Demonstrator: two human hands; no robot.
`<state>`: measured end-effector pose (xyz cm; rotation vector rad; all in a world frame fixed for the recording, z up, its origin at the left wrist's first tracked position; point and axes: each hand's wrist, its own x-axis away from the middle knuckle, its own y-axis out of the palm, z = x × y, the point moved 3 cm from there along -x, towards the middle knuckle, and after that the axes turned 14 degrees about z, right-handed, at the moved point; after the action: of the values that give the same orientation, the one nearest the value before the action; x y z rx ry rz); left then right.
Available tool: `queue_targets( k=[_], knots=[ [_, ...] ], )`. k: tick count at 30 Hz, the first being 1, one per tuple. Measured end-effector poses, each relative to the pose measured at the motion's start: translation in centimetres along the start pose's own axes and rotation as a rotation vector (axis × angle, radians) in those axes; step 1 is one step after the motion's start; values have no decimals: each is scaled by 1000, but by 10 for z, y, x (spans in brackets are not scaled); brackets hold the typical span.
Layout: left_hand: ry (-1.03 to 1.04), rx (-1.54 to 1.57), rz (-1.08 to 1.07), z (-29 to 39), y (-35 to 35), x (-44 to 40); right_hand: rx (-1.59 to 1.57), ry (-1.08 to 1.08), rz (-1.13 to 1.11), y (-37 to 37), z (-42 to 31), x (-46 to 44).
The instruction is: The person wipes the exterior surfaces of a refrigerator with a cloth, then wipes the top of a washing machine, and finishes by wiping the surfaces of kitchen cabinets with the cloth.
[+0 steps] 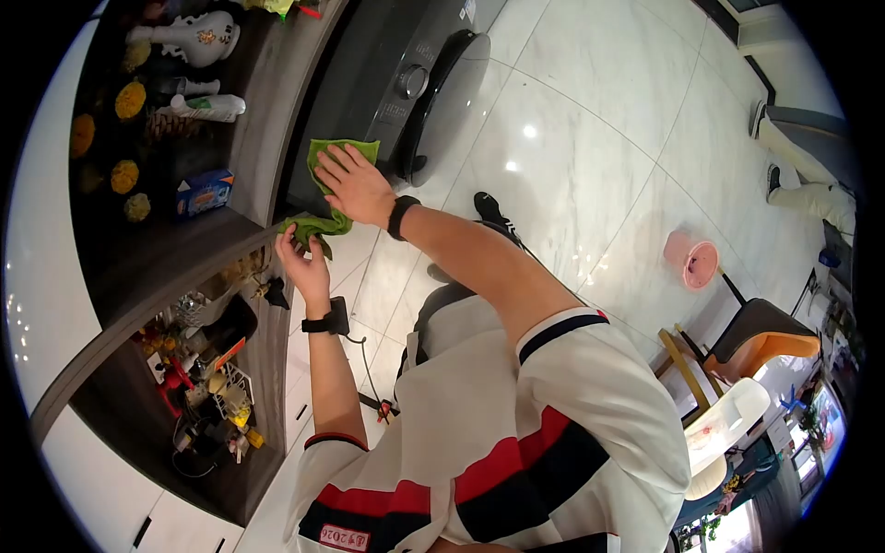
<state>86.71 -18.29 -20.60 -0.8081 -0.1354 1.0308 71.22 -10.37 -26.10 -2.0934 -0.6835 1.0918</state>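
Note:
A green cloth (pixel 317 224) is spread partly over the dark grey top of an appliance (pixel 355 88) with a round knob and a round door. My right hand (pixel 358 187) presses flat on the cloth's upper part, fingers spread. The cloth's bunched lower end hangs at the appliance's corner, where my left hand (pixel 304 267) has its thumb and fingers around it. Black bands circle both my wrists.
Left of the appliance, a dark shelf (pixel 249 157) holds a white vase (pixel 198 39), yellow flowers and a blue box (pixel 205 193). Below it is a cluttered niche. A pink bin (pixel 691 260) and chair (pixel 761 341) stand right; another person's legs (pixel 802 175) show at upper right.

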Motion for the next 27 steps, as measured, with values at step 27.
queue_targets(
  k=[27],
  knots=[
    [-136, 38, 191, -39, -54, 37, 86, -128, -71, 12, -9, 0]
  ],
)
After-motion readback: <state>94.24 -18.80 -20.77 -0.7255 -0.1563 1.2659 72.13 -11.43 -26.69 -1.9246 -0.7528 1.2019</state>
